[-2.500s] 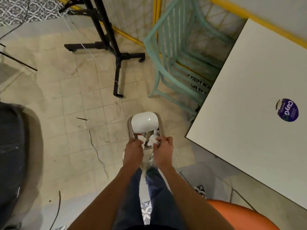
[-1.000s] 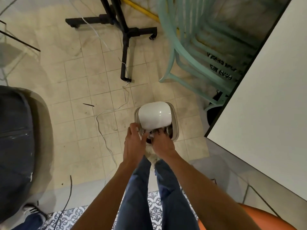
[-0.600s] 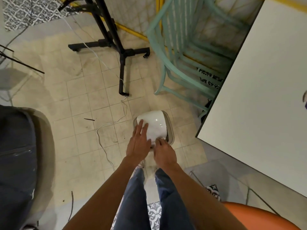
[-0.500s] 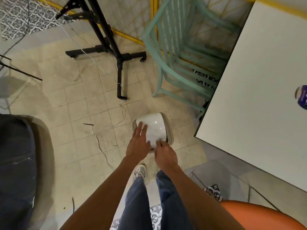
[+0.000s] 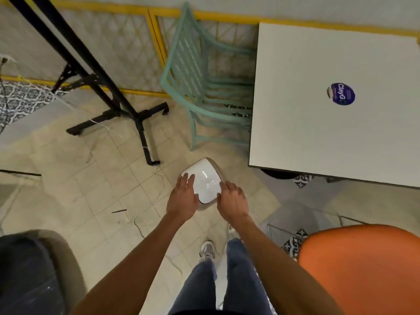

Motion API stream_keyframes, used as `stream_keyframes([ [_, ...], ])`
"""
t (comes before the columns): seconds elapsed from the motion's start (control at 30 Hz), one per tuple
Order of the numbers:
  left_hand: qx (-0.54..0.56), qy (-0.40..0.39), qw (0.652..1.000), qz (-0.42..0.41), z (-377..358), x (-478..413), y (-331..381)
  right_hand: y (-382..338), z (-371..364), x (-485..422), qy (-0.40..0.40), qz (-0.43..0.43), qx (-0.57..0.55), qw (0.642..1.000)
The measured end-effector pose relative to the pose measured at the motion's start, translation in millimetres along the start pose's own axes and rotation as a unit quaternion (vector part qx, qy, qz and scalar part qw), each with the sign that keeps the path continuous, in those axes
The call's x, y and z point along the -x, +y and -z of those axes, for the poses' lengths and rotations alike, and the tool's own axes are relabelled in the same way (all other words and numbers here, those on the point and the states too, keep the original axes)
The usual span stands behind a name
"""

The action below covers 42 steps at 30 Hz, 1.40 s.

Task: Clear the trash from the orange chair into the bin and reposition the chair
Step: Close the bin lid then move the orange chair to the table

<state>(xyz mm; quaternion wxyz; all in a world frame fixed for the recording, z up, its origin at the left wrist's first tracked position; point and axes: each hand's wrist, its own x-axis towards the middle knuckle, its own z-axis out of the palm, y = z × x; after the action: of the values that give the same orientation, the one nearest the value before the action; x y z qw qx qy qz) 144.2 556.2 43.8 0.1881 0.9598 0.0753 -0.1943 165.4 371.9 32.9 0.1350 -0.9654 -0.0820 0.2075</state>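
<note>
Blue jeans [image 5: 200, 287], pale sneaker [image 5: 207, 250], bare forearms [image 5: 141, 258]

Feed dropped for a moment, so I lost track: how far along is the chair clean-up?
Trash looks binned: the bin's white lid is down, and the visible part of the orange chair shows no trash. In hand: left hand and right hand rest on the lid. Left: repositioning the chair, which neither hand touches.

you have open floor [image 5: 102, 189] left of the bin [image 5: 204, 180]; the teal chair [image 5: 204, 98] stands just behind it, the surface [image 5: 329, 137] near its right.
</note>
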Motion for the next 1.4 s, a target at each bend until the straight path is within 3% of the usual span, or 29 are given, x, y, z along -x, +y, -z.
stream_keyframes([
  [0.47,0.019,0.089,0.971,-0.221,57,93,134,67,126,173,0.232,-0.155,-0.085,0.957],
  [0.93,0.092,0.072,0.905,-0.410,-22,306,324,192,167,470,0.431,-0.284,-0.030,0.856],
  [1.4,0.074,-0.011,0.844,-0.531,-128,459,463,328,153,674,0.470,-0.437,0.023,0.767],
])
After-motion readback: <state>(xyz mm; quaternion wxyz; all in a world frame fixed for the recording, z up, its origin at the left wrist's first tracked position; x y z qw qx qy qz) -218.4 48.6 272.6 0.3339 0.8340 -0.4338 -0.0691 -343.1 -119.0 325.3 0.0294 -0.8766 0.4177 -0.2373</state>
